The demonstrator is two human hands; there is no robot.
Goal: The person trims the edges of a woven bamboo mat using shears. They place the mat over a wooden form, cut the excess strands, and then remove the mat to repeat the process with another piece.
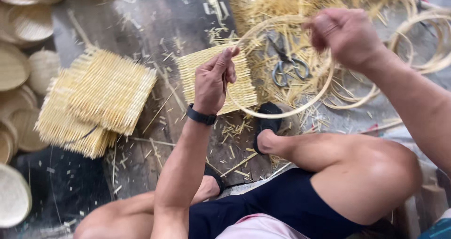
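My left hand (213, 79), with a black band on the wrist, pinches the left side of a thin round bamboo hoop (282, 113). My right hand (346, 36) grips the same hoop at its upper right, blurred by motion. The hoop hangs above the floor in front of my knees. Under it lies a square woven bamboo mat (244, 86) and a pair of metal scissors (289, 66).
A stack of square woven mats (96, 100) lies at left. Round woven trays (21, 65) line the left edge. More bamboo hoops (430, 42) and loose strips (282, 4) lie at right and back. Offcuts litter the floor around my black shoe (268, 121).
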